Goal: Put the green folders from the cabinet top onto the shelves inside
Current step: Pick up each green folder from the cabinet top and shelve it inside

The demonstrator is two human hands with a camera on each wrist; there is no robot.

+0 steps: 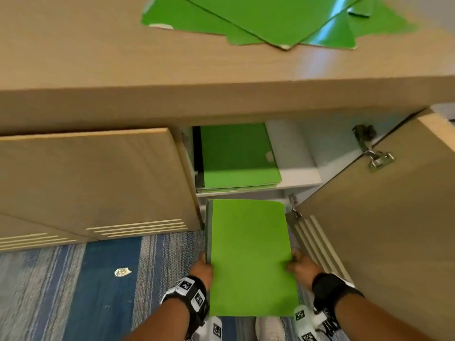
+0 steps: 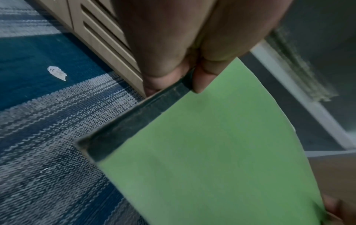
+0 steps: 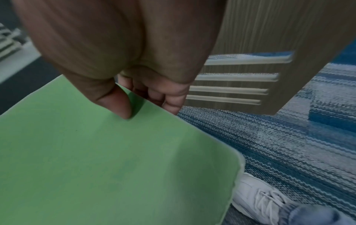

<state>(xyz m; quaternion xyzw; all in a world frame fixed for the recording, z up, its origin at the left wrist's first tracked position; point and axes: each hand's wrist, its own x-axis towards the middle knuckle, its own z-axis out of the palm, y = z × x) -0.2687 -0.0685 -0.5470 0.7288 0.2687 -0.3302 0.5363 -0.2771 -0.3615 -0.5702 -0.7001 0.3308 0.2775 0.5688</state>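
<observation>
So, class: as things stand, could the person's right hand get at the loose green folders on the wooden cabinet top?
Probably not yet. The right hand and left hand both grip the green folder at the open cabinet, low, far below the loose green folders on the wooden cabinet top.

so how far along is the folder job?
Partway. Done: a stack of green folders lies on the white upper shelf inside the open cabinet. In hand: the left hand and right hand grip a dark-spined green folder by its side edges, pointed at the opening below that shelf. Left: several loose green folders on the wooden cabinet top.
</observation>
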